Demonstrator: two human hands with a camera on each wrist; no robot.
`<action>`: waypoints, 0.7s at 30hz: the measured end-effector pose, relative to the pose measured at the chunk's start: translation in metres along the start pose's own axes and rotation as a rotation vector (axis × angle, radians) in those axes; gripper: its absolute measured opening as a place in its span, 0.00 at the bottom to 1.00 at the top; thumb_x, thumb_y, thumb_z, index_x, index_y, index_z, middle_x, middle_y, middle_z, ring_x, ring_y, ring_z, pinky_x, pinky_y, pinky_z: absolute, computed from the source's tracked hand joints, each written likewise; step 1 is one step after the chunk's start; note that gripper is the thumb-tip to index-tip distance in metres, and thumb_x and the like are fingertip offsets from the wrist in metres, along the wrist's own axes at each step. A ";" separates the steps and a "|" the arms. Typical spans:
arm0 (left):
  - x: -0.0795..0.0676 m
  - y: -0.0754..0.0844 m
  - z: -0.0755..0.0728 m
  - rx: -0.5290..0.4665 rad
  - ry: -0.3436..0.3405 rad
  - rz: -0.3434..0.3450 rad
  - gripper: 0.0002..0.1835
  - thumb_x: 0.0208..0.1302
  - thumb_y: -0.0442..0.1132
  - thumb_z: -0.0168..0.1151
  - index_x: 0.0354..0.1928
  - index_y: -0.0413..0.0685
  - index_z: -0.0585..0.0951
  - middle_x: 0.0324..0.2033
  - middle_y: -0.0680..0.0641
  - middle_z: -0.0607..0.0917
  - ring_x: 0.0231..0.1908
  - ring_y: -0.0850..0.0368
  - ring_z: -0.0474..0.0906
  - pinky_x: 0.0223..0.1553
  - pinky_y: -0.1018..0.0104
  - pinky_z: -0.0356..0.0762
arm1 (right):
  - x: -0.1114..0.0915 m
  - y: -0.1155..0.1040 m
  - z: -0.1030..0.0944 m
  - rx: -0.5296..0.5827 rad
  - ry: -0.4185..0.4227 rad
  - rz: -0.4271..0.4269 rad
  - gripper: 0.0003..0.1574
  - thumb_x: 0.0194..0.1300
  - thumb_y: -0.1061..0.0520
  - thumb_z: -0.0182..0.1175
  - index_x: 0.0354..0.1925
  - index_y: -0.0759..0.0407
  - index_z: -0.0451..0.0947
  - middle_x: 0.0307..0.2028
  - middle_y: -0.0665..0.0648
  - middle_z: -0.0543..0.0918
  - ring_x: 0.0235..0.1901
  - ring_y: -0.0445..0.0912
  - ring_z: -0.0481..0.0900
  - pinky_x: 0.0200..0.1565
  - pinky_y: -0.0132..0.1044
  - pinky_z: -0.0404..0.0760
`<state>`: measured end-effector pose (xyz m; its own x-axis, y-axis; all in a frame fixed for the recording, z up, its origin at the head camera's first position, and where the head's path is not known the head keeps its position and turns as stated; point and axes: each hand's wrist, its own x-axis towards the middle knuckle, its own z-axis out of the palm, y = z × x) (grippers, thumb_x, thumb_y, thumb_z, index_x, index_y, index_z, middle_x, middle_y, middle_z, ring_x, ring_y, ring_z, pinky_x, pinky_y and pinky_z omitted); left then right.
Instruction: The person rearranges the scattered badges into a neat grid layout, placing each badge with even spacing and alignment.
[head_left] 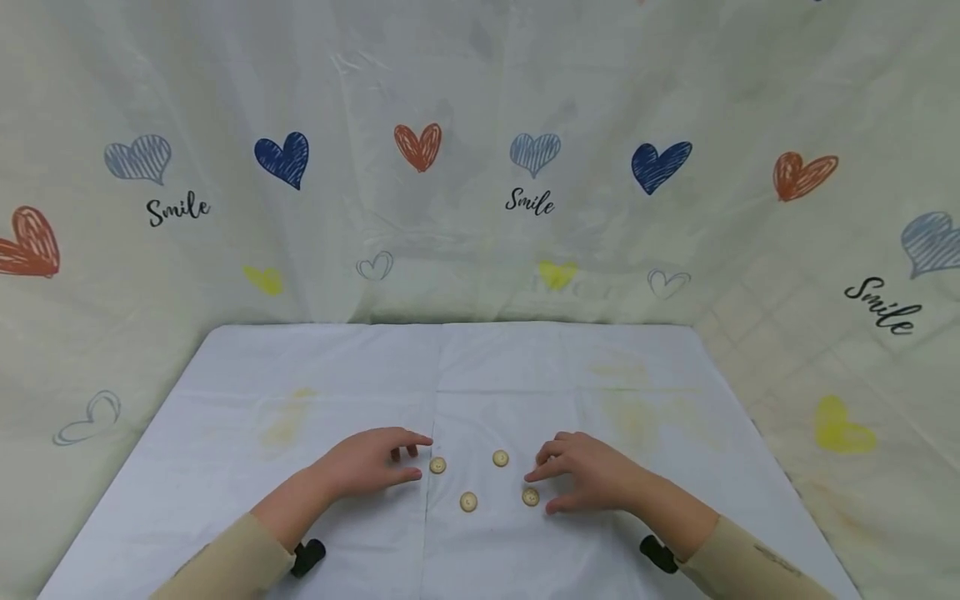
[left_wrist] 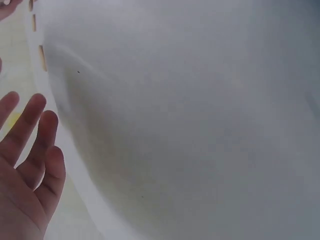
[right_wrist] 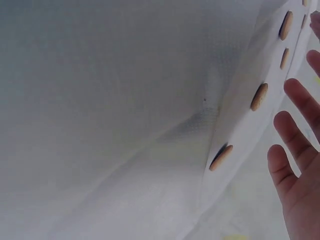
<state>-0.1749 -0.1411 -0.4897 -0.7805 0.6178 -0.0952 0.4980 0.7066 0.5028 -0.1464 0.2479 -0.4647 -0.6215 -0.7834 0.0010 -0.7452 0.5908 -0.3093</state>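
Observation:
Several small round tan buttons lie flat on the white-covered table [head_left: 375, 358]. My left hand [head_left: 367, 463] reaches in from the left, its fingers loosely extended and the thumb apart, nothing held. Closest to it is the far left button [head_left: 438, 465], just beyond the thumb tip. From the other side comes my right hand [head_left: 592, 473], also holding nothing; its index finger and thumb reach toward the near right button [head_left: 530, 497]. Between the hands lie the far right button [head_left: 500, 457] and the near left button [head_left: 468, 502]. The right wrist view shows spread fingers [right_wrist: 295, 135] beside the buttons.
A pale backdrop [head_left: 480, 233] printed with hearts and "Smile" lettering rises behind the table and along both sides. Black wrist devices, one at the left wrist [head_left: 307, 557] and one at the right [head_left: 658, 553], sit under the beige sleeves. A crease crosses the cloth.

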 end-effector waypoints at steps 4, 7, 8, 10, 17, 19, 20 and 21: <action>0.011 0.002 0.000 -0.081 -0.043 -0.028 0.22 0.64 0.55 0.66 0.60 0.65 0.80 0.35 0.67 0.78 0.32 0.69 0.74 0.38 0.65 0.73 | 0.004 0.002 0.001 -0.032 -0.011 -0.037 0.25 0.54 0.42 0.75 0.51 0.38 0.86 0.41 0.41 0.79 0.41 0.37 0.71 0.45 0.34 0.72; 0.020 0.005 0.001 -0.097 -0.060 -0.036 0.20 0.63 0.51 0.68 0.57 0.65 0.82 0.31 0.66 0.78 0.30 0.67 0.74 0.37 0.65 0.72 | 0.008 0.002 0.001 -0.041 -0.044 -0.018 0.24 0.54 0.42 0.74 0.51 0.36 0.86 0.40 0.38 0.78 0.40 0.35 0.70 0.43 0.32 0.71; 0.022 0.006 0.001 -0.094 -0.063 -0.035 0.19 0.63 0.50 0.69 0.56 0.64 0.83 0.30 0.65 0.78 0.30 0.67 0.73 0.37 0.65 0.72 | 0.009 0.003 0.001 -0.043 -0.052 -0.012 0.24 0.54 0.42 0.74 0.51 0.36 0.86 0.39 0.37 0.78 0.39 0.35 0.70 0.43 0.32 0.71; 0.027 0.006 0.003 -0.080 -0.068 -0.030 0.18 0.62 0.49 0.70 0.54 0.64 0.84 0.29 0.65 0.77 0.30 0.67 0.73 0.37 0.65 0.71 | 0.011 0.003 0.001 -0.050 -0.061 -0.011 0.23 0.54 0.42 0.75 0.50 0.36 0.86 0.39 0.36 0.78 0.38 0.34 0.69 0.42 0.31 0.71; 0.039 0.005 0.009 -0.048 -0.093 -0.007 0.15 0.61 0.48 0.71 0.50 0.65 0.85 0.26 0.63 0.76 0.30 0.67 0.72 0.37 0.66 0.71 | 0.017 0.003 0.003 -0.065 -0.102 -0.009 0.21 0.54 0.42 0.75 0.49 0.35 0.87 0.37 0.35 0.77 0.36 0.34 0.68 0.40 0.28 0.68; 0.039 0.004 0.011 -0.043 -0.096 0.001 0.14 0.61 0.48 0.71 0.49 0.65 0.86 0.26 0.62 0.76 0.30 0.67 0.72 0.36 0.66 0.70 | 0.019 0.003 0.005 -0.064 -0.119 -0.003 0.20 0.55 0.43 0.74 0.48 0.35 0.87 0.37 0.35 0.77 0.35 0.34 0.68 0.40 0.29 0.67; 0.040 0.004 0.011 -0.039 -0.096 0.003 0.13 0.61 0.48 0.71 0.49 0.65 0.86 0.27 0.62 0.76 0.30 0.67 0.71 0.36 0.66 0.70 | 0.019 0.002 0.005 -0.059 -0.131 0.005 0.20 0.55 0.43 0.74 0.48 0.35 0.87 0.37 0.35 0.77 0.35 0.33 0.67 0.40 0.28 0.67; 0.040 0.004 0.012 -0.034 -0.097 0.004 0.13 0.61 0.48 0.70 0.48 0.65 0.86 0.27 0.62 0.76 0.31 0.66 0.71 0.36 0.66 0.70 | 0.020 0.001 0.006 -0.059 -0.138 0.010 0.20 0.55 0.43 0.74 0.48 0.35 0.87 0.37 0.35 0.78 0.35 0.33 0.67 0.39 0.28 0.67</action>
<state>-0.1994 -0.1092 -0.5013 -0.7377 0.6520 -0.1753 0.4862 0.6931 0.5322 -0.1583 0.2319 -0.4705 -0.5925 -0.7944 -0.1339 -0.7549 0.6055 -0.2519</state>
